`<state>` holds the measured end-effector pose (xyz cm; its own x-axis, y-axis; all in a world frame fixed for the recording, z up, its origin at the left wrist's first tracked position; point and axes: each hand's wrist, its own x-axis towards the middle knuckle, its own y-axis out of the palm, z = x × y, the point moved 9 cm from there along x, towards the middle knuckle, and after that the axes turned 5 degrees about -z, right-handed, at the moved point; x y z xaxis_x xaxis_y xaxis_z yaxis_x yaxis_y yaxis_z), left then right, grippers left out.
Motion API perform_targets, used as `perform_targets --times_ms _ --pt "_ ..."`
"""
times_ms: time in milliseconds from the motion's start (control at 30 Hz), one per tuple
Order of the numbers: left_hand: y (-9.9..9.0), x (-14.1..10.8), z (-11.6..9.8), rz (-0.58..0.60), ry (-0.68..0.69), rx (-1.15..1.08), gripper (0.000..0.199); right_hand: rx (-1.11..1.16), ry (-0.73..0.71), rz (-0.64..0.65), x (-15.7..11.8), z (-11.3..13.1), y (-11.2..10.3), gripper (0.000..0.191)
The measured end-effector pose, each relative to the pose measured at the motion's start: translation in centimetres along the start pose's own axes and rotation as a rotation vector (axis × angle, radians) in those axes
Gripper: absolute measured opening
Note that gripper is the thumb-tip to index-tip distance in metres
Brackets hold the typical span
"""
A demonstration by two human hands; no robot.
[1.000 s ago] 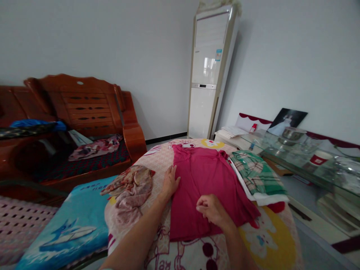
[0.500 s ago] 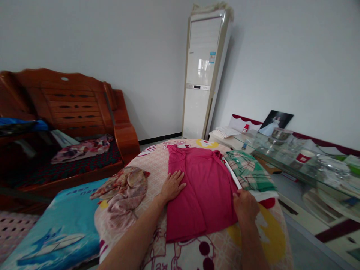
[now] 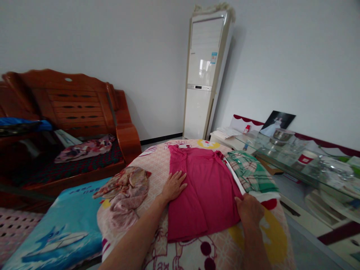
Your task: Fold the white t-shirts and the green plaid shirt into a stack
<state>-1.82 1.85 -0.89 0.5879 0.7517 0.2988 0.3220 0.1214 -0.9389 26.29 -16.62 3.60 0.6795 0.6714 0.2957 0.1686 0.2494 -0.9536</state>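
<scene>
A deep pink shirt (image 3: 202,191) lies spread out on the patterned round tablecloth (image 3: 157,161). My left hand (image 3: 174,185) rests flat on its left side, fingers apart. At the lower right edge of the shirt, my right hand (image 3: 249,210) has its fingers closed on the cloth. Just beyond that edge lies a folded green plaid garment (image 3: 253,172) with a white border. To the left of my left forearm sits a crumpled floral cloth (image 3: 128,200) in pinkish tan.
A glass-topped cabinet (image 3: 281,161) holding bowls and a paper cup (image 3: 305,157) stands close on the right. On the left are a blue printed cushion (image 3: 67,225) and a wooden sofa (image 3: 75,105). A tall white air conditioner (image 3: 201,75) stands in the corner.
My right hand has shifted slightly outward to the right with the shirt's edge. My left hand stays flat on the shirt. The view has moved a little.
</scene>
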Motion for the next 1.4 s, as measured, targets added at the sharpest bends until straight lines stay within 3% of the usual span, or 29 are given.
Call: perform_targets --times_ms 233,367,467,533,633,733,833,1000,1167,1267,1400 --pt "-0.1 -0.1 0.0 -0.006 0.002 -0.008 0.053 0.0 0.033 0.009 0.1 -0.8 0.7 0.027" --pt "-0.2 0.0 -0.1 0.003 -0.007 -0.019 0.053 0.01 0.001 -0.045 0.1 0.2 -0.9 0.03" --pt "-0.1 0.0 -0.1 0.015 -0.015 -0.019 0.053 0.076 -0.177 -0.166 -0.7 3.8 -3.3 0.027" --pt "-0.3 -0.1 -0.1 0.014 -0.019 -0.025 0.053 0.154 -0.361 -0.172 -1.9 7.2 -4.1 0.023" --pt "-0.5 0.1 -0.1 0.025 -0.033 -0.049 0.053 0.214 -0.543 -0.09 -4.1 10.9 -3.3 0.017" --pt "-0.8 0.9 0.0 0.039 -0.076 -0.104 0.05 0.247 -0.633 0.032 -5.7 12.5 -1.5 0.016" --pt "-1.5 2.9 -1.0 0.004 -0.082 -0.219 0.04 0.277 -0.579 0.103 -5.6 11.9 -0.2 0.022" --pt "-1.7 7.6 -4.9 -0.032 -0.055 -0.395 0.032 0.263 -0.4 0.105 -3.3 9.4 0.2 0.02" --pt "0.5 12.1 -8.2 -0.015 -0.154 -0.642 0.043 0.301 -0.424 0.148 -3.7 9.3 0.7 0.019" --pt "2.3 14.8 -9.2 -0.001 -0.21 -0.753 0.05 0.297 -0.494 0.135 -5.4 10.4 0.3 0.025" --pt "4.6 18.3 -9.9 0.016 -0.242 -0.83 0.049 0.242 -0.552 0.197 -7.6 12.0 0.4 0.015"
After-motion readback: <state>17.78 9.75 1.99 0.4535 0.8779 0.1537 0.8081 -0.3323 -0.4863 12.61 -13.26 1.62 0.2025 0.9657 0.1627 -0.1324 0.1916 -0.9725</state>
